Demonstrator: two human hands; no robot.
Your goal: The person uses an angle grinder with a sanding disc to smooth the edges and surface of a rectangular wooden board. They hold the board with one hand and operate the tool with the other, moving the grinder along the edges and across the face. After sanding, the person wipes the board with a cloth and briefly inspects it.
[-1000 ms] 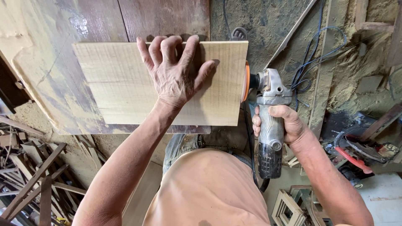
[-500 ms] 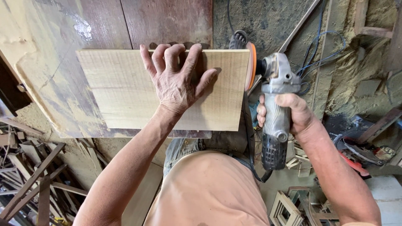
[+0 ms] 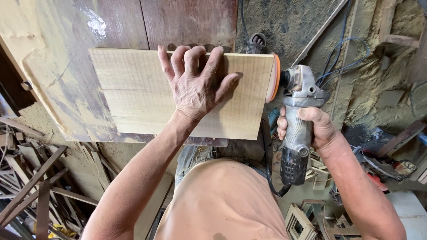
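A pale wooden board (image 3: 133, 98) lies flat on a dark worn tabletop (image 3: 187, 22). My left hand (image 3: 195, 86) presses down on the board's right half, fingers spread and curled over its far edge. My right hand (image 3: 311, 129) grips the body of a grey angle grinder (image 3: 298, 124). The grinder's orange sanding disc (image 3: 272, 78) stands against the board's right end, near the far corner.
A black power cable (image 3: 267, 155) hangs from the grinder past my body. Blue wires (image 3: 338, 62) lie on the sawdust-covered floor at right. Scrap wood strips (image 3: 35, 178) pile up at the lower left. A red-guarded power tool (image 3: 378, 171) and small wooden frames (image 3: 307, 222) sit at the lower right.
The grinder's disc moved along the board's right end from its middle toward the far corner. My left hand kept its hold on the board.
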